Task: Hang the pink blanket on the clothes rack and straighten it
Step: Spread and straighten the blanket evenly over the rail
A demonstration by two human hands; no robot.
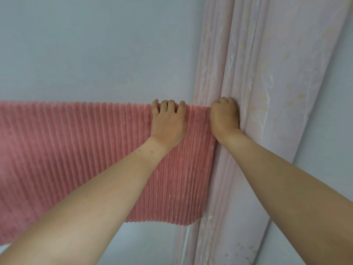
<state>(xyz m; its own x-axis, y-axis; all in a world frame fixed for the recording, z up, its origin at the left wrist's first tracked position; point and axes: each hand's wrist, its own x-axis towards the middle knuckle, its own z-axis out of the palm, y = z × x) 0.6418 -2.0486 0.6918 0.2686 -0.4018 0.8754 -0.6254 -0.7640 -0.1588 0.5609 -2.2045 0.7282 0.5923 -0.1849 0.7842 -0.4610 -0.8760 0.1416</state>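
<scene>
While your L hand (pixel 168 121) and R hand (pixel 225 115) grip blanket (pixel 76 146) top edge mid-frame, wall (pixel 95 44) fills upper left, curtain (pixel 257 73) right.

The rack itself is hidden under the blanket (pixel 91 142), which drapes over it, ribs running downward, its top fold stretching from the left edge to the curtain (pixel 257 92). I can't see the bar beneath.

Pink blanket (pixel 76 142) (vertical ribs); pale pink curtain (pixel 267 92), faint floral; wall (pixel 95 44) bluish-white.
</scene>
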